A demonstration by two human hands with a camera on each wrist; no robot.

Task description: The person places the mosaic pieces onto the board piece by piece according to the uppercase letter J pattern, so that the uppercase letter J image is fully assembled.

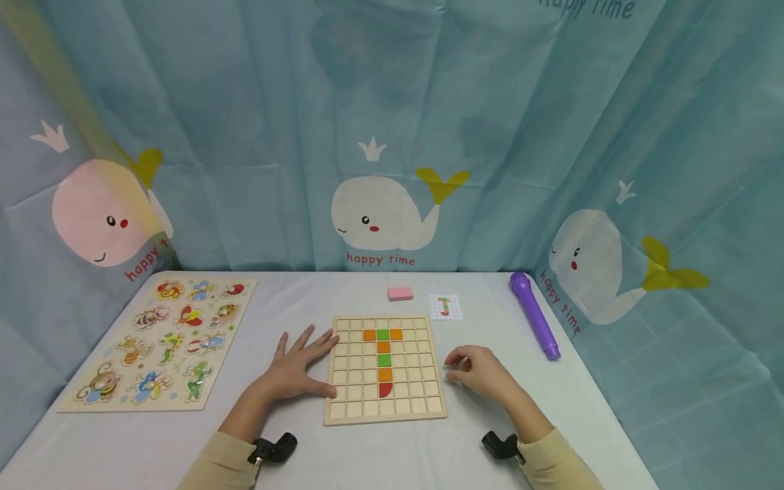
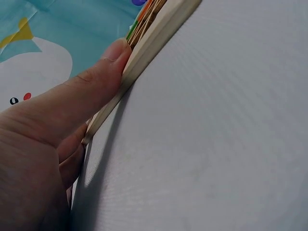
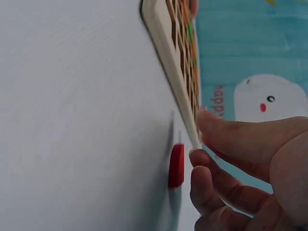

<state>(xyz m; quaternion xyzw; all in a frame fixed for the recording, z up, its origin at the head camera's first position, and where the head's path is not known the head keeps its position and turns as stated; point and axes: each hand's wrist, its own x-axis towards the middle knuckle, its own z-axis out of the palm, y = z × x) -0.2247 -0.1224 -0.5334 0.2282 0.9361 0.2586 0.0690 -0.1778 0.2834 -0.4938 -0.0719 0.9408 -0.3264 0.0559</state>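
A wooden grid board [image 1: 352, 412] lies on the table with colored pieces forming a hooked shape: orange squares [image 1: 384, 375], green squares [image 1: 384, 360] and a red rounded piece [image 1: 385, 390] at the bottom. My left hand [image 1: 297, 371] rests at the board's left edge, fingers spread and thumb on the rim. Just off the right edge is my right hand [image 1: 484, 373], its fingers loosely bent, with a gap between thumb and forefinger. In the right wrist view, another red piece [image 3: 176, 166] is close by those fingertips, near the white tabletop; the hand hides it in the head view.
Behind the board are a pink block [image 1: 400, 294] and a small pattern card [image 1: 446, 307] showing a similar shape. An insect picture puzzle [image 1: 162, 344] lies at the left. A purple stick [image 1: 535, 316] lies at the right, near the blue curtain [image 1: 692, 381].
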